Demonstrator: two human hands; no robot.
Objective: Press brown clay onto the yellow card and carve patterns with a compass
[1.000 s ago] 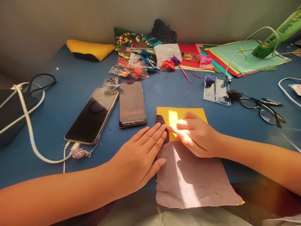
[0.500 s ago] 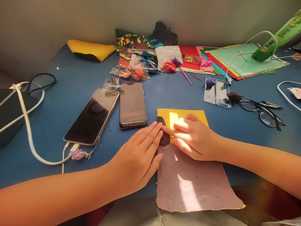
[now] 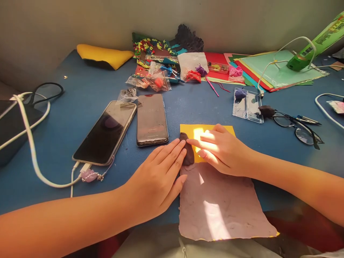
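Note:
A yellow sheet point(image 3: 200, 132) lies on the blue table, its near part spread with a flat layer of mauve clay point(image 3: 220, 204). A dark brown lump of clay point(image 3: 188, 152) sits at the sheet's left edge. My left hand point(image 3: 158, 177) lies flat with its fingers stretched out, the fingertips touching the lump's left side. From the right, my right hand point(image 3: 223, 150) rests on the sheet, index finger pressing on the lump and the other fingers loosely curled with nothing in them.
Two phones point(image 3: 152, 120) lie side by side left of the sheet, one point(image 3: 106, 132) plugged into a white cable point(image 3: 34, 161). Glasses point(image 3: 298, 125) and a clear case point(image 3: 247, 105) sit at right. Clay bags, coloured papers point(image 3: 271, 68) and a yellow cushion point(image 3: 103, 57) line the back.
My right hand has slid a little to the left and away along the sheet, its index finger moving over the dark lump. My left hand has barely moved.

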